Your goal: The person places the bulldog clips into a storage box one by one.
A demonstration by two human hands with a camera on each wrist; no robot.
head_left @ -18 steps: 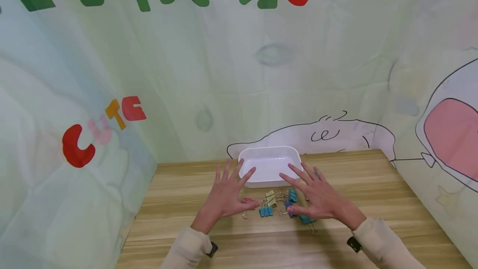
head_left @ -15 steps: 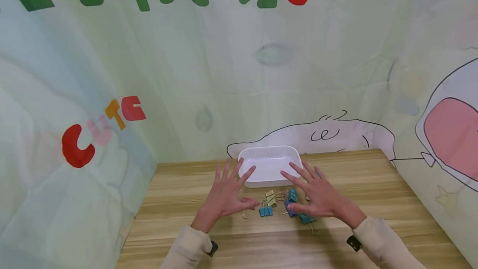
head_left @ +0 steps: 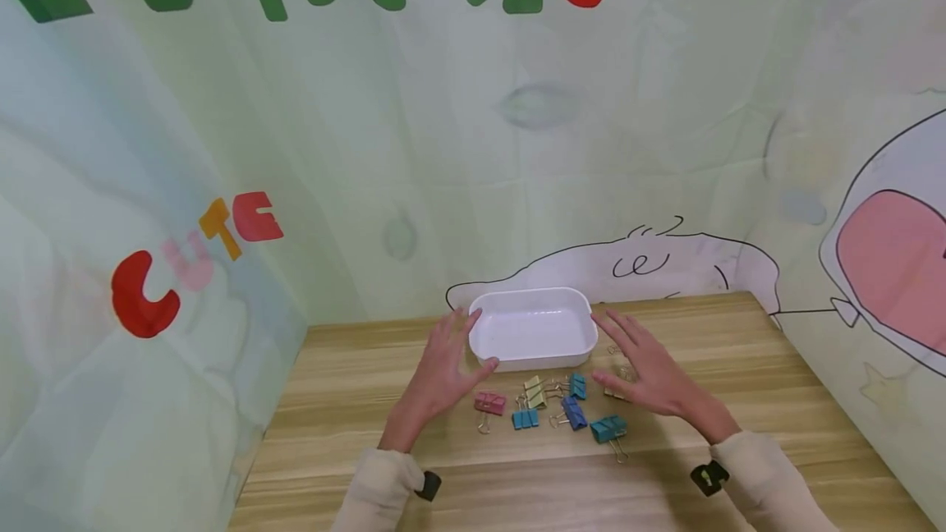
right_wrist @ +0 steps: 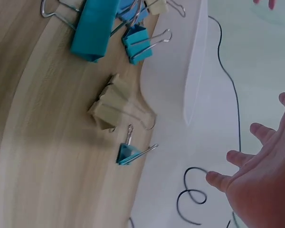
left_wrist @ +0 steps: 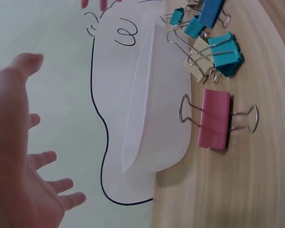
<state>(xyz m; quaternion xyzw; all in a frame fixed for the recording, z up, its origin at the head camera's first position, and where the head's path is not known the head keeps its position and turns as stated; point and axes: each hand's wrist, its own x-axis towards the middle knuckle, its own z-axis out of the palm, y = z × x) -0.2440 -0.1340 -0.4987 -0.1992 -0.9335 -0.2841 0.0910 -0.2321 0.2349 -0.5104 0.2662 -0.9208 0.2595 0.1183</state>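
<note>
In the head view my left hand (head_left: 438, 373) hovers left of a white rectangular tray (head_left: 532, 364), fingers spread and holding nothing. My right hand (head_left: 654, 376) hovers on the tray's right side, its fingers also spread and holding nothing. Both wrist views show the hands raised, apart from the tray and clips. Several binder clips lie in front of the tray: a pink clip (head_left: 490, 403), a yellow clip (head_left: 535, 392), a blue clip (head_left: 573, 414) and a larger teal clip (head_left: 608, 428) among them. A cream clip (right_wrist: 109, 104) is partly hidden by my right hand in the head view.
The wooden table (head_left: 355, 433) carries everything. A printed fabric backdrop (head_left: 414, 146) rises directly behind the tray and encloses both sides. A small teal clip (right_wrist: 128, 154) lies beside the tray's right end. Dark bands sit on both wrists.
My hands have moved apart, the left slightly left and the right to the right. The pink clip and the blue clip are now uncovered. The clips and tray stay put.
</note>
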